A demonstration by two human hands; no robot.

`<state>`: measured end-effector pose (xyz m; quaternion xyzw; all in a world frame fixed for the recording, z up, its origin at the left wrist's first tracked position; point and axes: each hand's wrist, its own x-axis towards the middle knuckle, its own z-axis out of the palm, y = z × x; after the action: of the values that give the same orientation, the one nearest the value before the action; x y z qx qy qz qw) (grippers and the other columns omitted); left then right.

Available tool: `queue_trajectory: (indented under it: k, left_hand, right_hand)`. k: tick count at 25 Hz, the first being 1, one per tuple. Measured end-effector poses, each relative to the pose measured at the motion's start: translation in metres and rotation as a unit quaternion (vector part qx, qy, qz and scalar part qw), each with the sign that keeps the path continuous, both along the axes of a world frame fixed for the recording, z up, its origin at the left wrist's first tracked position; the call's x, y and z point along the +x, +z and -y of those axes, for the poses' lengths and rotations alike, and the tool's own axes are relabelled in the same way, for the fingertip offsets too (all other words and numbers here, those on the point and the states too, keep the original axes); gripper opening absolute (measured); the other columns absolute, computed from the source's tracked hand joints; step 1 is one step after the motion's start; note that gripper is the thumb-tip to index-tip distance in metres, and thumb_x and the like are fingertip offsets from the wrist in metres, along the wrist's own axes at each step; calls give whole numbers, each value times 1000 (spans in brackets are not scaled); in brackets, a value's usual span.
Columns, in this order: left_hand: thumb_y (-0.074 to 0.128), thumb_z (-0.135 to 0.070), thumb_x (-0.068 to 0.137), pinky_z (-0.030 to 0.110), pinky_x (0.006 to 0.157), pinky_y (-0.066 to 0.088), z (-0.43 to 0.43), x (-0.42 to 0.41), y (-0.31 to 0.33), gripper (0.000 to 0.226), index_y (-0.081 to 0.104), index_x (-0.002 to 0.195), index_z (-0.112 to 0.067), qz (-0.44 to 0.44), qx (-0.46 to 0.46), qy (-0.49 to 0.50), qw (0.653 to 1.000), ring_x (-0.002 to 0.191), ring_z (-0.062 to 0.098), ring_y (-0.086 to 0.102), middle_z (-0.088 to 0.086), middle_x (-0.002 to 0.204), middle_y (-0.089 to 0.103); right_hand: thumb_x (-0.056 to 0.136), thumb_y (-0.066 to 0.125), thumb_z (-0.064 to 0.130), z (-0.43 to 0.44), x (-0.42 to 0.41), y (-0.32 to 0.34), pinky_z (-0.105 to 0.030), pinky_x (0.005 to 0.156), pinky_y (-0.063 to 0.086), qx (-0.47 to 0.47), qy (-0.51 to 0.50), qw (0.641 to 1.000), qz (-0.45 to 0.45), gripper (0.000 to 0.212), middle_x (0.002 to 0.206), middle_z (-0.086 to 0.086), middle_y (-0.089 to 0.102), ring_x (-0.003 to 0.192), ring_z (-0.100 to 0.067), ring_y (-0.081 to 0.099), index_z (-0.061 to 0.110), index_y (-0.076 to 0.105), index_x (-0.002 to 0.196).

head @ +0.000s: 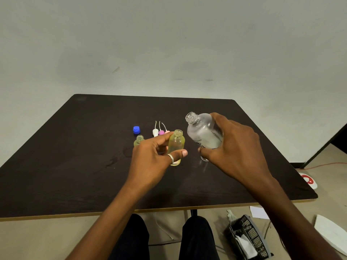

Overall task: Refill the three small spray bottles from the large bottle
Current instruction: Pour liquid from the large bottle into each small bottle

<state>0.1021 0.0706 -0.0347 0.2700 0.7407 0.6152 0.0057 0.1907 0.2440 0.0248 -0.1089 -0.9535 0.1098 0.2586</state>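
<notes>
1. The large bottle [204,133] is clear, uncapped and held above the dark table [75,166] in the right hand [232,147], whose fingers wrap its lower body and far side.
2. Its long axis is tilted, with the open neck pointing up and to the left, toward the small bottle beside it.
3. A small yellow-tinted bottle [176,145] sits in the left hand [152,162], pinched between the thumb in front and the fingers behind; a ring shows on that thumb.
4. This small bottle is close to upright, mouth up, uncapped, just left of the large bottle and apart from it.
5. A second small bottle [139,140] stands open on the table behind the left hand.
6. A blue cap [136,129] lies near it, and three spray tops [161,131] lie side by side, their tubes pointing away.
</notes>
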Motion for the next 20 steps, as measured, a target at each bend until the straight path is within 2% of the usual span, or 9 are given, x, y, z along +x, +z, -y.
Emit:
queue_trajectory:
  k: [7, 10, 11, 15, 17, 20]
  left_hand:
    - [85, -19, 75, 27, 87, 58, -32, -18, -29, 46, 71, 118, -22, 45, 42, 40, 997, 94, 3, 71, -11, 99, 76]
    - [85, -19, 75, 22, 86, 56, -47, -27, -40, 41, 66, 105, -39, 44, 39, 62, 996, 92, 0, 71, -13, 95, 75]
    - [85, -19, 75, 21, 86, 55, -51, -30, -44, 41, 65, 106, -40, 48, 37, 69, 996, 92, -1, 70, -14, 96, 75]
    - [83, -20, 77, 16, 83, 56, -60, -41, -58, 43, 69, 118, -19, 63, 8, 92, 994, 89, -4, 70, -11, 97, 75]
    - [83, -19, 77, 10, 77, 53, -62, -44, -64, 42, 69, 116, -21, 64, -2, 102, 993, 88, -5, 69, -12, 96, 74]
    - [84, -19, 76, 18, 82, 55, -62, -47, -73, 40, 70, 114, -20, 58, -16, 116, 991, 92, 1, 70, -10, 98, 75]
  right_hand:
    - [64, 78, 54, -21, 5, 14, -23, 79, 53, -76, -12, 997, -21, 72, 109, 13, 68, 91, -7, 64, 36, 52, 128]
    - [62, 79, 55, -32, 9, 20, -15, 72, 47, -90, -23, 995, -31, 71, 103, 16, 67, 86, -4, 63, 38, 53, 126]
    - [61, 79, 55, -34, 10, 21, -15, 72, 46, -93, -26, 995, -35, 71, 102, 17, 67, 86, -3, 62, 38, 53, 125]
    - [61, 79, 54, -44, 13, 24, -12, 71, 43, -110, -25, 992, -52, 72, 102, 20, 66, 85, 0, 61, 40, 53, 126]
    - [60, 80, 53, -48, 12, 23, -9, 70, 42, -124, -26, 990, -56, 72, 99, 21, 65, 83, 2, 60, 41, 53, 125]
    - [59, 80, 50, -51, 9, 20, -9, 68, 43, -148, -31, 987, -59, 70, 95, 22, 64, 82, 9, 59, 43, 54, 122]
